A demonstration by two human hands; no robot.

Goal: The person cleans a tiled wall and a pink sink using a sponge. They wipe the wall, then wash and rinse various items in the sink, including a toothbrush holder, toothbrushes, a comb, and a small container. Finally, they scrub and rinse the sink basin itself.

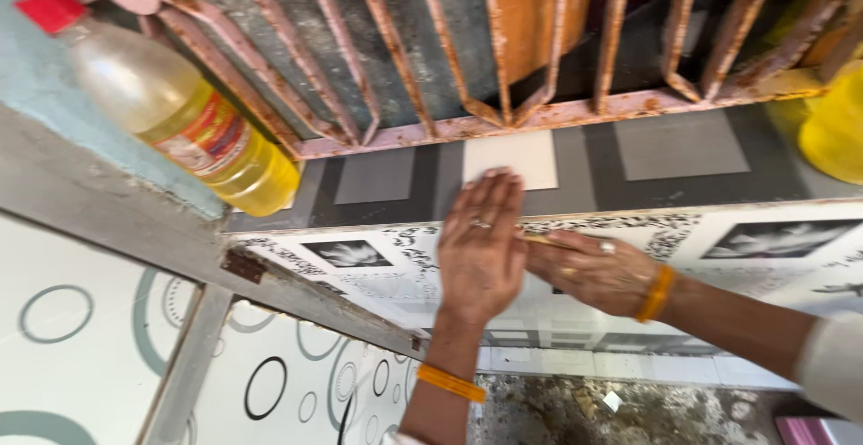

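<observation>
The left hand [481, 247] lies flat and spread, fingers together and pointing up, palm pressed on the front edge of the sill [683, 153], where grey and white tiles meet the patterned tile face [360, 261] below. Its fingertips reach onto the white tile [530, 153] near the middle of the sill. The right hand [589, 270] comes in from the right, loosely curled against the patterned face just beside the left, and appears to pinch a thin, pale, stick-like thing [539, 241] whose tip shows between the two hands; what it is cannot be told. Both wrists wear orange bands, and rings show on both hands. The step in hand looks like steadying or pressing at the sill's edge with the left palm while the right works the thin thing along the joint there. Any further move would call for the left palm staying firm and the right keeping its tip on the line. At the sill's left end stands a bottle [180, 112] of yellow liquid with a red cap; at the right end, a yellow container [836, 130]. A rusty pink grille [539, 117] rises from the sill's back edge.
</observation>
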